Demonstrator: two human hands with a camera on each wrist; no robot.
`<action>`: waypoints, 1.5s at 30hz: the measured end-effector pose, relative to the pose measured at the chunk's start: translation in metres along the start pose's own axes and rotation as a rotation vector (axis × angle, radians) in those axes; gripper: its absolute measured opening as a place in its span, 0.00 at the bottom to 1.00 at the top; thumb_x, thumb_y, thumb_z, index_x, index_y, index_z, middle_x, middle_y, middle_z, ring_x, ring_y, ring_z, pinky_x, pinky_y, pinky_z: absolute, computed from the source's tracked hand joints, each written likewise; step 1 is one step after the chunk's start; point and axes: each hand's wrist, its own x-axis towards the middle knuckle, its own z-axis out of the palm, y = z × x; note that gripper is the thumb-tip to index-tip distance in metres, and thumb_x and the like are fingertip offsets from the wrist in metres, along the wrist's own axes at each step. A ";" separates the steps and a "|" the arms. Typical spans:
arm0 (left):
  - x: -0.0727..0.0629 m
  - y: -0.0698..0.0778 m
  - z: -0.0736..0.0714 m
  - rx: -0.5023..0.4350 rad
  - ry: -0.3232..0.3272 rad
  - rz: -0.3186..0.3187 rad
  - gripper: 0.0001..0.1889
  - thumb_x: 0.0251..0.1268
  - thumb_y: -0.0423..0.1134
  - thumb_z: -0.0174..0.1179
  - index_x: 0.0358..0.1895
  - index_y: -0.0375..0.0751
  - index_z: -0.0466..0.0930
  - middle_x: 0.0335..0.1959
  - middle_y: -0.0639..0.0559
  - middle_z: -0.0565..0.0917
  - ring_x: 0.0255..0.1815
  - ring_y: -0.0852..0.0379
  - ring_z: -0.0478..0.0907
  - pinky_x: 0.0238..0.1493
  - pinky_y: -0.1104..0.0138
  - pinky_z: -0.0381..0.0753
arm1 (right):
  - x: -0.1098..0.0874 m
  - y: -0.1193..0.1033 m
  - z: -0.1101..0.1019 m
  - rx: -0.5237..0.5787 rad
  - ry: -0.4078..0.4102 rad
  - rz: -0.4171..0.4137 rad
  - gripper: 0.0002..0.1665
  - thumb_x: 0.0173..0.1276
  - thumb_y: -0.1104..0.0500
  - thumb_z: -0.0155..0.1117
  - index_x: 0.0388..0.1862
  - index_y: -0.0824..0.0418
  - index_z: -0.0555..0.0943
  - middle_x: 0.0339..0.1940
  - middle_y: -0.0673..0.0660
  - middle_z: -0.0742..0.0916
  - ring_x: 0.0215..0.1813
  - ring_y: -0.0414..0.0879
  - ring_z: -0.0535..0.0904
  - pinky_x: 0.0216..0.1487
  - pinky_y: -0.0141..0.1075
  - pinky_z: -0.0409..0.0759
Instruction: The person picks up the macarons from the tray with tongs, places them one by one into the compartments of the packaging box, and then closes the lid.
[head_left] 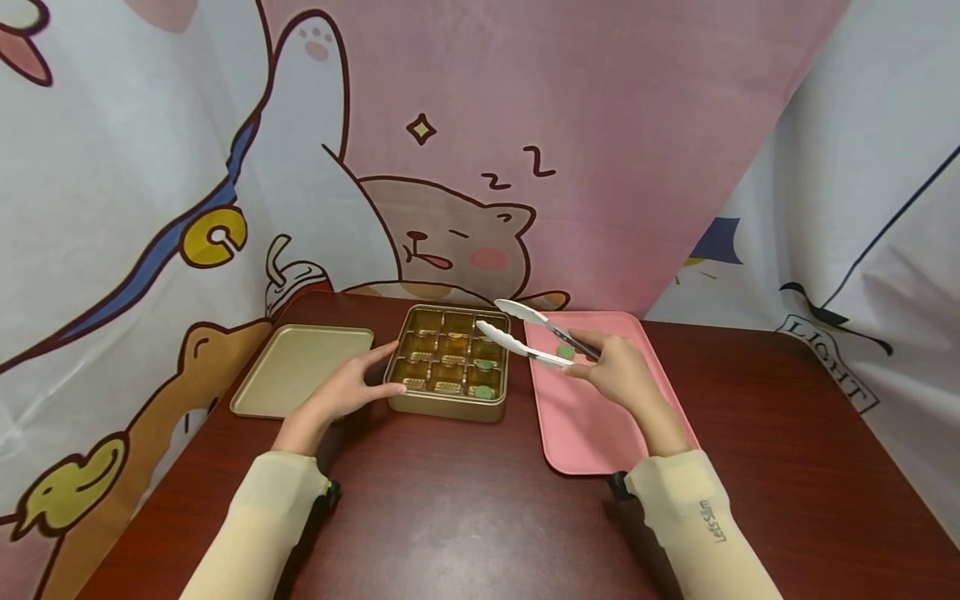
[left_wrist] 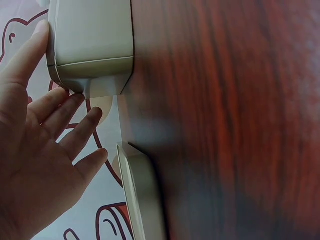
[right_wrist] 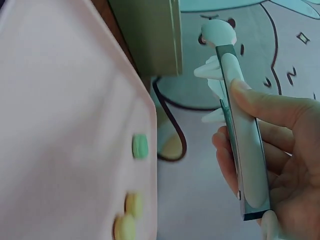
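Observation:
A gold tin box (head_left: 447, 407) with a clear divided insert stands mid-table. Green macarons (head_left: 483, 392) lie in its right column. My left hand (head_left: 351, 385) is at the box's left side, fingers nearly straight, with the thumb near its front left corner and the fingertips along its side. In my right hand (head_left: 617, 367) I grip metal tongs (head_left: 573, 340) with white tips (head_left: 504, 337). The tongs' arms stand apart, and their tips overlap the box's right edge in the head view. Nothing shows between them.
To the right is a pink tray (head_left: 585, 429). In the right wrist view it bears a green macaron (right_wrist: 140, 146) and yellow macarons (right_wrist: 125, 227). A shallow gold lid (head_left: 303, 371) lies left of the box. Behind the table hangs a cartoon-printed cloth (head_left: 600, 125).

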 end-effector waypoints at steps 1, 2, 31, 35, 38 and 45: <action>0.000 0.000 0.000 -0.002 0.000 0.001 0.45 0.62 0.52 0.68 0.79 0.44 0.57 0.77 0.37 0.63 0.77 0.35 0.59 0.74 0.39 0.60 | -0.003 0.003 -0.004 -0.003 0.002 0.006 0.35 0.58 0.57 0.76 0.65 0.61 0.79 0.48 0.61 0.89 0.47 0.54 0.81 0.50 0.52 0.78; -0.001 0.000 0.000 -0.003 0.000 0.003 0.45 0.62 0.52 0.68 0.79 0.44 0.57 0.77 0.37 0.62 0.77 0.34 0.59 0.74 0.39 0.60 | -0.007 0.006 -0.007 -0.008 0.004 0.012 0.35 0.59 0.57 0.75 0.66 0.61 0.79 0.50 0.63 0.88 0.48 0.55 0.81 0.50 0.52 0.78; -0.005 -0.003 0.001 -0.005 0.009 -0.004 0.43 0.64 0.50 0.68 0.79 0.44 0.57 0.77 0.37 0.62 0.77 0.34 0.58 0.73 0.38 0.60 | -0.057 0.072 -0.023 -0.145 -0.052 0.236 0.37 0.58 0.53 0.76 0.64 0.68 0.78 0.56 0.77 0.82 0.48 0.66 0.80 0.45 0.59 0.78; -0.004 -0.003 0.002 0.005 0.012 0.001 0.44 0.63 0.52 0.68 0.79 0.45 0.57 0.77 0.37 0.63 0.77 0.34 0.59 0.73 0.38 0.60 | -0.055 0.069 -0.022 -0.172 -0.048 0.236 0.37 0.58 0.54 0.77 0.63 0.68 0.78 0.55 0.77 0.83 0.45 0.65 0.80 0.43 0.57 0.79; -0.004 -0.003 0.002 0.003 0.012 0.000 0.44 0.63 0.53 0.68 0.79 0.45 0.57 0.77 0.37 0.63 0.77 0.34 0.59 0.73 0.38 0.60 | -0.053 0.067 -0.020 -0.181 -0.049 0.233 0.36 0.58 0.55 0.77 0.63 0.68 0.79 0.55 0.77 0.83 0.45 0.64 0.81 0.43 0.57 0.79; -0.003 -0.002 0.003 0.005 0.008 -0.002 0.44 0.63 0.53 0.68 0.79 0.46 0.57 0.77 0.37 0.63 0.77 0.34 0.59 0.73 0.38 0.60 | -0.052 0.065 -0.018 -0.189 -0.041 0.250 0.34 0.58 0.55 0.77 0.62 0.67 0.80 0.54 0.76 0.83 0.44 0.64 0.80 0.43 0.57 0.78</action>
